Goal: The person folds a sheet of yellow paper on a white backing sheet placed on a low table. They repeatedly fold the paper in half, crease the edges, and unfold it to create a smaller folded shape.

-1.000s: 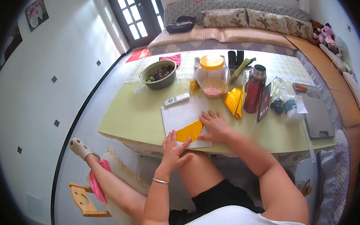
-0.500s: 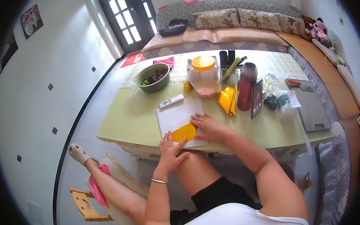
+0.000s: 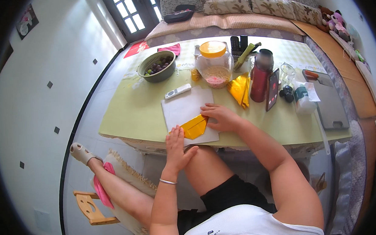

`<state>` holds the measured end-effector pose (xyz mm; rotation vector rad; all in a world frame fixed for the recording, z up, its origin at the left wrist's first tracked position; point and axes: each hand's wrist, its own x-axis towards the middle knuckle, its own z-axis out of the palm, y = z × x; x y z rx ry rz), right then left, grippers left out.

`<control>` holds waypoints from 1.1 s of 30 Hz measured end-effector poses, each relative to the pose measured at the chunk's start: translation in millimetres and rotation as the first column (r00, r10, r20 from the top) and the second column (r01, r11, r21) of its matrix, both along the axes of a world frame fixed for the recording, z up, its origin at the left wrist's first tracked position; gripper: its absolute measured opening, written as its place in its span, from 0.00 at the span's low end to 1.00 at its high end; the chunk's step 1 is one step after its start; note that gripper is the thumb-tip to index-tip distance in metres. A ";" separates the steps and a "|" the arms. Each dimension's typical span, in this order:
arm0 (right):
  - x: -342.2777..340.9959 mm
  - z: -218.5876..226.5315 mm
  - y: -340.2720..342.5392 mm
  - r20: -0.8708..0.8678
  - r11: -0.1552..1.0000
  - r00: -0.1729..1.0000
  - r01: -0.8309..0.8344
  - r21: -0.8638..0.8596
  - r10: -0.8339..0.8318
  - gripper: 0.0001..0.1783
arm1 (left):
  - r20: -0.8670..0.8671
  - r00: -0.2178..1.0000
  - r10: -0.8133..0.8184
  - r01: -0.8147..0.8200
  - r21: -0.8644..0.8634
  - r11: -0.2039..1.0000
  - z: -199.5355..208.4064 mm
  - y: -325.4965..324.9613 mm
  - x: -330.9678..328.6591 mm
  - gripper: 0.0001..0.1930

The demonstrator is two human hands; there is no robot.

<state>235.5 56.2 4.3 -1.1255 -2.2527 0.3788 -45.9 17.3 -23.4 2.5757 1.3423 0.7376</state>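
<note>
A folded sheet of shiny gold paper [image 3: 195, 127] lies on a stack of white paper [image 3: 183, 106] near the table's front edge. My left hand [image 3: 179, 150] rests at its left end, fingers stretched flat and fingertips on the gold edge, thumb spread to the right. At the upper right corner, my right hand [image 3: 222, 118] lies with fingers extended and thumb apart, touching the gold paper. The fingers partly cover that corner. A white remote control [image 3: 177, 91] sits at the top of the white stack. Farther right stands a folded gold piece [image 3: 239, 90].
A colander of grapes [image 3: 157, 67] is at the far left, beside a yellow-lidded jar [image 3: 216, 67]. To the right stand a red thermos [image 3: 261, 79], an upright phone [image 3: 273, 89], a tissue pack [image 3: 304, 98] and a grey cutting board [image 3: 333, 105] with a knife.
The view has tilted down slightly. The right hand has shifted to the gold paper's upper right corner, and the paper's visible outline has changed. The left hand stays at its left end.
</note>
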 end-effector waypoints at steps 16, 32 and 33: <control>-1.7 4.9 -2.6 0.044 0.994 0.994 -0.100 0.033 0.099 0.20 | 0.038 0.995 0.094 -0.099 0.163 0.982 27.0 -7.2 3.3 0.21; 1.3 10.1 -1.3 0.021 0.991 0.991 -0.135 0.002 0.135 0.24 | 0.178 0.984 0.030 -0.074 0.246 0.967 28.1 -4.4 -3.2 0.12; 2.0 8.7 1.2 0.009 0.992 0.992 -0.128 0.014 0.128 0.23 | 0.265 0.963 0.046 -0.097 0.183 0.978 25.2 -3.4 -6.3 0.11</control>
